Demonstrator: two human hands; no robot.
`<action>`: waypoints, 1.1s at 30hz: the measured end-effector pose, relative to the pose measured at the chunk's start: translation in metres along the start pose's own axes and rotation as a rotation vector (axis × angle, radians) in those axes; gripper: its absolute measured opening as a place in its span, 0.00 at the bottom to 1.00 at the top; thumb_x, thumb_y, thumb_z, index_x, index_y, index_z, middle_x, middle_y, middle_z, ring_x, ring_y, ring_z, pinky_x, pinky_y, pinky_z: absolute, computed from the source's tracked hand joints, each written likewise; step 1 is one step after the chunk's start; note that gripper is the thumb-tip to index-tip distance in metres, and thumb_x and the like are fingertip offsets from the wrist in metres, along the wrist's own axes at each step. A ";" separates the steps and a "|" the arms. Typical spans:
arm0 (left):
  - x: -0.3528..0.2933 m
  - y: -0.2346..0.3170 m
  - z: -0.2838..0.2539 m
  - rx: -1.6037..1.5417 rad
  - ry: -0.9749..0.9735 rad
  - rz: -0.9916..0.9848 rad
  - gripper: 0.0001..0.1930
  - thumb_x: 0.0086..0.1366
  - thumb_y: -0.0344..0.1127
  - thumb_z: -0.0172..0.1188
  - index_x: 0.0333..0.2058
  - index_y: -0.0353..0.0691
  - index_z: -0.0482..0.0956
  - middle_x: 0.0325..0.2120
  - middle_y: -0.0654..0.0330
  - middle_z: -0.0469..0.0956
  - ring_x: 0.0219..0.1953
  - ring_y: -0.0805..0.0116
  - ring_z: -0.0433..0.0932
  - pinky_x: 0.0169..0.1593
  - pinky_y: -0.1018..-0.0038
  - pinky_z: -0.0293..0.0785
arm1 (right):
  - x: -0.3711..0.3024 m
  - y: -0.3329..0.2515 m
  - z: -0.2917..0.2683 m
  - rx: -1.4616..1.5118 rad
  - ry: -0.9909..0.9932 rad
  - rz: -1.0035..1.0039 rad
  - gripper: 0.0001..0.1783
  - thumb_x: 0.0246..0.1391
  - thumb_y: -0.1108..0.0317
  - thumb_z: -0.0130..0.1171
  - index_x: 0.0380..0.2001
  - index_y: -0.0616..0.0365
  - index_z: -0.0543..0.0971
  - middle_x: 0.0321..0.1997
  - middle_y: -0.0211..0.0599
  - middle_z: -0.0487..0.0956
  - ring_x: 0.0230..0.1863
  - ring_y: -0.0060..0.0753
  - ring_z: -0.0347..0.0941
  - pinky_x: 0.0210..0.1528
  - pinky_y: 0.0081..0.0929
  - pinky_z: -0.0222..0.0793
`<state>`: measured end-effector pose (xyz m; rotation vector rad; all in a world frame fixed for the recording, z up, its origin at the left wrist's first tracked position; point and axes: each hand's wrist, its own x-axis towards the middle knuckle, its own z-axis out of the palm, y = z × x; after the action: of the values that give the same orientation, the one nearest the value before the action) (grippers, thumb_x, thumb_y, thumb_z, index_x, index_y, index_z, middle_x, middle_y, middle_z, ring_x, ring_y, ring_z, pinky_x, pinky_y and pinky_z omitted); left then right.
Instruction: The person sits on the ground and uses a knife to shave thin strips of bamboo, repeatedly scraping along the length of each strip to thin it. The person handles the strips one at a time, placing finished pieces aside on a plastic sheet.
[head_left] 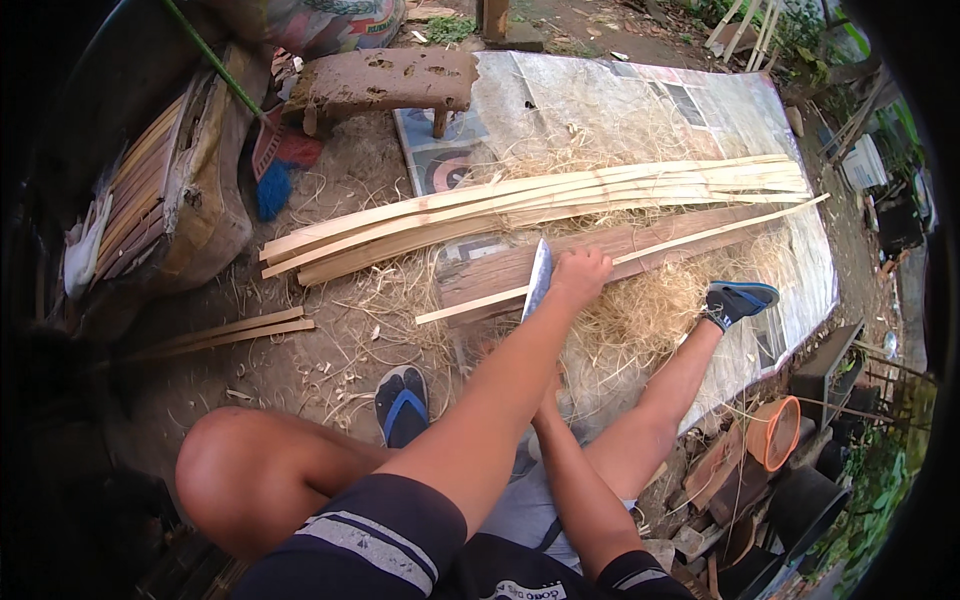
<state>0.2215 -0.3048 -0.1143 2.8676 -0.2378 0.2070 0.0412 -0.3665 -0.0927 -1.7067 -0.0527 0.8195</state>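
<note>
My left hand point(585, 273) is closed over a thin, pale bamboo strip point(690, 237). The strip lies slantwise along a brown wooden board point(480, 280). A knife point(538, 278) stands with its shiny blade against the strip, just left of that hand. My left forearm crosses in front of my right hand point(546, 396), hiding its fingers and the knife's handle; the blade rises from where that hand is. Just beyond the board lies a bundle of wider bamboo strips point(540, 195). Curly shavings point(640, 310) are heaped beside the board, near my right foot.
A printed sheet point(620, 95) covers the ground, with a low wooden bench point(385, 80) at its far left edge. Two loose strips point(230, 333) lie at left. Stacked slats point(140, 190) and a blue-bristled broom point(272, 190) stand farther left. Pots, including an orange one point(775, 433), sit at right.
</note>
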 end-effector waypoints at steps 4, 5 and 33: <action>0.002 -0.001 -0.008 -0.038 -0.023 0.020 0.08 0.61 0.35 0.62 0.40 0.45 0.78 0.39 0.59 0.79 0.44 0.58 0.83 0.41 0.61 0.83 | -0.038 0.070 0.065 -0.058 0.042 -0.139 0.29 0.59 0.61 0.68 0.60 0.60 0.73 0.57 0.42 0.75 0.58 0.37 0.72 0.62 0.41 0.67; 0.003 -0.003 -0.007 -0.054 -0.031 0.012 0.08 0.61 0.34 0.62 0.40 0.45 0.78 0.39 0.59 0.79 0.44 0.58 0.83 0.41 0.62 0.83 | -0.046 0.073 0.077 -0.147 -0.007 -0.139 0.30 0.60 0.60 0.67 0.61 0.59 0.71 0.59 0.41 0.72 0.60 0.37 0.68 0.64 0.40 0.65; 0.011 -0.032 -0.031 -0.227 -0.221 -0.045 0.26 0.70 0.62 0.56 0.42 0.41 0.77 0.32 0.55 0.85 0.39 0.55 0.85 0.44 0.59 0.80 | -0.010 0.006 0.063 -0.083 -0.096 -0.231 0.26 0.67 0.53 0.59 0.57 0.63 0.73 0.50 0.41 0.75 0.52 0.37 0.72 0.59 0.39 0.67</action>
<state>0.2346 -0.2673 -0.0903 2.6637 -0.2215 -0.1379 -0.0023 -0.3201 -0.0971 -1.6997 -0.3476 0.7336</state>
